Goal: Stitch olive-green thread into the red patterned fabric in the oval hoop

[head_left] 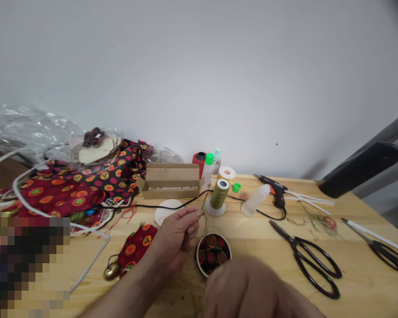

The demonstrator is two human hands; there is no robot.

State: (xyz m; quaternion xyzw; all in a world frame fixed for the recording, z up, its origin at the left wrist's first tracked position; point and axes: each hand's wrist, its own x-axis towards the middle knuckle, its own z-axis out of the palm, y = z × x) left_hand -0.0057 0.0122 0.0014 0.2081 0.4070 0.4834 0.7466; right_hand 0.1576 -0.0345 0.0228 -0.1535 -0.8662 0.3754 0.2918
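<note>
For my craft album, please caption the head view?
Left hand pinching thread near an olive spool, right hand blurred nearby.

left forearm (132, 280) angled up from the lower edge, left hand (177, 234) with fingers (191, 214) pinched together, right hand (245, 289) blurred in the foreground, fingertips hidden

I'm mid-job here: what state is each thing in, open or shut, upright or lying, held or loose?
Left hand: fingertips pinched, apparently on green thread
Right hand: blurred, grip hidden
Cardboard box: lid open
Thread spool: upright
Green-topped bottle: upright, capped
Translucent bottle: no green cap on
Green cap: loose
Nearer scissors: lying, blades shut
Glue gun: lying down, power unclear
</note>
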